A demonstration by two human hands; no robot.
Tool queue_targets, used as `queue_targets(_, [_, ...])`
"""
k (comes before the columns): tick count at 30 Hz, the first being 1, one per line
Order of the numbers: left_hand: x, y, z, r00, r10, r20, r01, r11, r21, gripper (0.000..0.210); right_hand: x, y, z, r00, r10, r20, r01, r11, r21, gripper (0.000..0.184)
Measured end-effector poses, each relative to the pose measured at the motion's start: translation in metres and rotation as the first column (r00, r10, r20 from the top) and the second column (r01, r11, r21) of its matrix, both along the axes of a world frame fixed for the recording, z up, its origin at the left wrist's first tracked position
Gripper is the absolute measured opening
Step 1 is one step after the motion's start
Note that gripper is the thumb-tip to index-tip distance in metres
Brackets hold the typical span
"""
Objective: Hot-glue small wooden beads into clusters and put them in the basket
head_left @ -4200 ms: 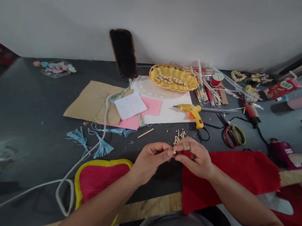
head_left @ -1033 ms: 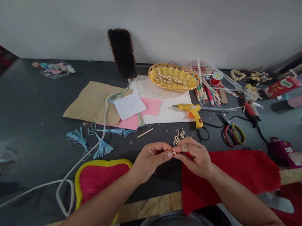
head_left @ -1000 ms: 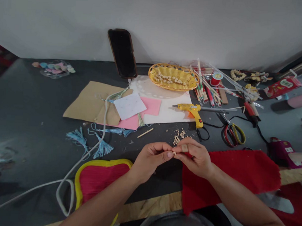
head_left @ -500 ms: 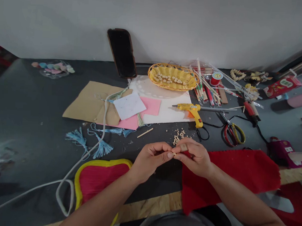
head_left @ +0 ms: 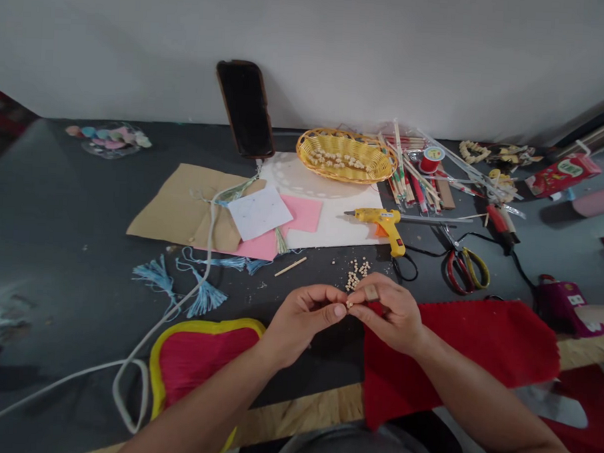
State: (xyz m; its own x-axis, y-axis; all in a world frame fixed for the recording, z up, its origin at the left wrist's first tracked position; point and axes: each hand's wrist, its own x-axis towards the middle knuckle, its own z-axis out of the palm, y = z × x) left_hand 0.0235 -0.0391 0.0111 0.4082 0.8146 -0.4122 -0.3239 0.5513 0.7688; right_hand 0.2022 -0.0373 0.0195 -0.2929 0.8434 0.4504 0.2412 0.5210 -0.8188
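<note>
Spanning the view, one dark table (head_left: 93, 197) bears one red cloth (head_left: 477, 341), partly hidden by the right arm (head_left: 479, 394). One left hand (head_left: 302, 323) and one right hand (head_left: 392, 317) meet near the middle. Beyond them lie one yellow basket (head_left: 334, 178), one glue gun (head_left: 382, 217) and one bead pile (head_left: 352, 280), its beads too many to count. At least one pale bead (head_left: 349, 305) sits between both hands, gripped by closed fingertips.

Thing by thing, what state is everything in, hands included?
Left hand: pinching a small bead piece
Right hand: pinching the same piece
Loose beads: scattered
Basket: upright, partly filled
Phone: propped up, screen dark
Glue gun: lying on its side
Scissors: lying flat, opening unclear
Red cloth: spread out
Carton: straw sticking out
White cable: loosely looped
</note>
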Motion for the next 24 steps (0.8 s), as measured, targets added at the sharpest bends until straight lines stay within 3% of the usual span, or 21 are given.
queue_targets(10, [0.0006,0.0004,0.0007,1.0,0.002,-0.003,-0.002,1.0,0.0,0.021,0.0006,0.002,0.0002,0.999,0.049,0.024,-0.05,0.997,0.059,0.014])
queue_targets(17, [-0.0005,0.001,-0.0018,0.999,0.001,-0.034,-0.001,1.0,0.014,0.027,0.0017,0.0003,-0.0006,1.0,0.026,0.011,-0.026,1.0,-0.001,0.015])
queue_targets(24, [-0.0005,0.0033,-0.0005,1.0,0.002,-0.017,-0.002,1.0,0.009,0.023,0.0086,0.0001,-0.005,0.983,-0.123,-0.14,0.111,0.99,-0.091,0.016])
